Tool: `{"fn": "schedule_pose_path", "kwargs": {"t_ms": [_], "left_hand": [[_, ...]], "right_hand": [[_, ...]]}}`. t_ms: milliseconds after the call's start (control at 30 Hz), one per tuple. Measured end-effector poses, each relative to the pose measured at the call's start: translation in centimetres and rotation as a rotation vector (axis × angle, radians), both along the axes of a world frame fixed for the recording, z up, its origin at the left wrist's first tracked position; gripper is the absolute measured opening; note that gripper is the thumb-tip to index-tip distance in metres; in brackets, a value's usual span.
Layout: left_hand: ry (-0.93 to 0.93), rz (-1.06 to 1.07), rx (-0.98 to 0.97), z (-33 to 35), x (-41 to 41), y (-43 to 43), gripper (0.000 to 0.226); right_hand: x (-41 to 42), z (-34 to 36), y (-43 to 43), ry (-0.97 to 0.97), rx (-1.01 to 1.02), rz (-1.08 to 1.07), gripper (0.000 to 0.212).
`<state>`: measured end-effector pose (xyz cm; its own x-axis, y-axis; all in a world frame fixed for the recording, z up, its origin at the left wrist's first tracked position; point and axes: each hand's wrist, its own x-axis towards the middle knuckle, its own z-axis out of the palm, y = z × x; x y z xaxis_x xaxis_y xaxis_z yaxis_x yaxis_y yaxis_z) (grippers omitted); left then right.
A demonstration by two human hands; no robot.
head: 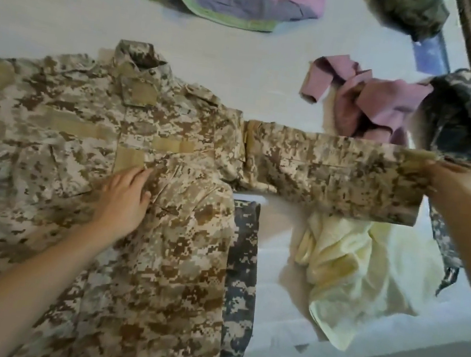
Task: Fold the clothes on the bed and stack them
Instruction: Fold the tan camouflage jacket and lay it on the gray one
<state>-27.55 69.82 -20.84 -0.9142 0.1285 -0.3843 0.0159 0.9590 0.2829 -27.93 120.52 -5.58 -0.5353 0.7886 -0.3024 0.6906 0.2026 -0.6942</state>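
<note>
- Sand-and-brown digital-camouflage cloth jacket [175, 254] is lying flat on the white bed sheet [246, 46], left of centre, its long axis running near-far and its collar pointing far.
- Its sleeve [328, 173] is stretching straight out to the right.
- Left hand [125, 202] is pressing palm-down on the chest, fingers straight and together.
- Right hand [451, 181] is pinching the cuff, forearm reaching in from the right.
</note>
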Motion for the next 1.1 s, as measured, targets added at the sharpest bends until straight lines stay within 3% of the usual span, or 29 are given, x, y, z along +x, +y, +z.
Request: {"fn": "schedule_pose_path", "kwargs": {"t_ms": [100, 300, 367, 500, 633, 767, 833, 1100], "left_hand": [[-0.020, -0.017, -0.009, -0.7, -1.2, 0.5, 0.047], [0.021, -0.074, 0.077, -0.6, -3.4, 1.7, 0.055], [0.050, -0.132, 0.137, 0.1, -4.0, 3.6, 0.056], [0.069, -0.317, 0.212, 1.0, -4.8, 8.5, 0.057], [0.060, -0.362, 0.199, 0.2, -6.9, 13.7, 0.055], [-0.033, -0.360, 0.129, -2.5, -8.3, 15.7, 0.053], [-0.094, -0.351, 0.019, -4.3, -8.3, 15.4, 0.054], [-0.003, -0.350, -0.069, -6.8, -7.8, 15.3, 0.054]], "right_hand": [[0.1, -3.9, -1.1, -0.092, -0.074, -0.018, 0.016], [2.4, -6.4, -0.6, -0.353, -0.007, 0.112, 0.043], [1.7, -5.3, -0.1, -0.288, 0.011, 0.127, 0.039], [0.1, -1.9, 1.6, -0.004, -0.341, 0.111, 0.057], [-0.9, -0.7, 3.2, -0.040, -0.370, 0.216, 0.009], [-0.8, -0.2, 5.2, 0.093, -0.370, 0.195, 0.013], [0.6, -1.8, 5.8, 0.059, -0.270, 0.138, 0.022], [4.1, -9.2, 7.1, 0.017, -0.323, -0.324, 0.016]]}}
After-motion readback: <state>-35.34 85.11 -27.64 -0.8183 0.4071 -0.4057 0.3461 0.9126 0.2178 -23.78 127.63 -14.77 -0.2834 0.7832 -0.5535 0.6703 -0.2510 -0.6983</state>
